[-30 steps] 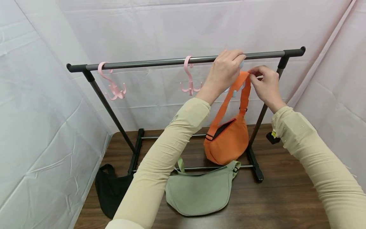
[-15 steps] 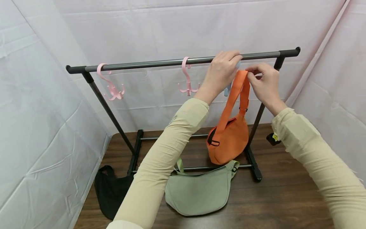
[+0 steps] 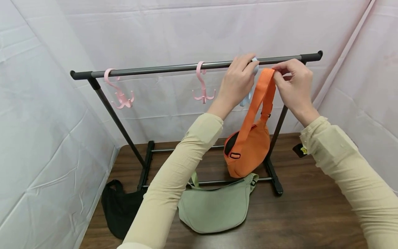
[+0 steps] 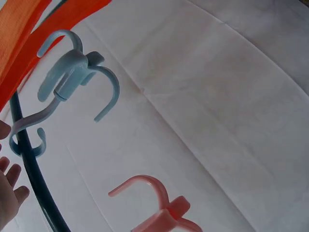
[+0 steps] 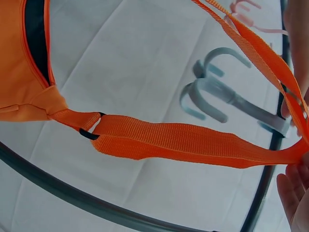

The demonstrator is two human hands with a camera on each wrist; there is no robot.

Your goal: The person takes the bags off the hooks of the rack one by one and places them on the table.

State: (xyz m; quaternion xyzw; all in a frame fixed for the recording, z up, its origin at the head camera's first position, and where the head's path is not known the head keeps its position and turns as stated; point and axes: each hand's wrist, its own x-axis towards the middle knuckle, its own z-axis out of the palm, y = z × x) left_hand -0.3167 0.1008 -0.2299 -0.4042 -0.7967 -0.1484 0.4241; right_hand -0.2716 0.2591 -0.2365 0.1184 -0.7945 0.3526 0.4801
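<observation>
An orange sling bag [image 3: 250, 154] hangs in the air before the rack's right side, its pouch partly unzipped. My right hand [image 3: 293, 81] pinches the top of its strap [image 5: 193, 142] between thumb and fingers. At the rail [image 3: 177, 68], my left hand [image 3: 237, 77] holds the upper curve of a light blue multi-prong hook [image 4: 72, 77], fingertips at the bar. In the right wrist view, the strap loop spreads on both sides of this blue hook. Its prongs carry nothing. The left hand and strap hide much of the hook in the head view.
Two pink hooks, a middle one [image 3: 202, 84] and a left one [image 3: 119, 91], hang on the rail. A sage green bag [image 3: 214, 209] and a black bag [image 3: 119, 207] lie on the wooden floor. The rack's right foot [image 3: 274, 178] stands nearby, with white cloth walls [image 3: 155, 31] around.
My right hand has risen slightly, lifting the strap top up and off to the right of the blue hook. The bag has turned a little; my left hand stays at the rail.
</observation>
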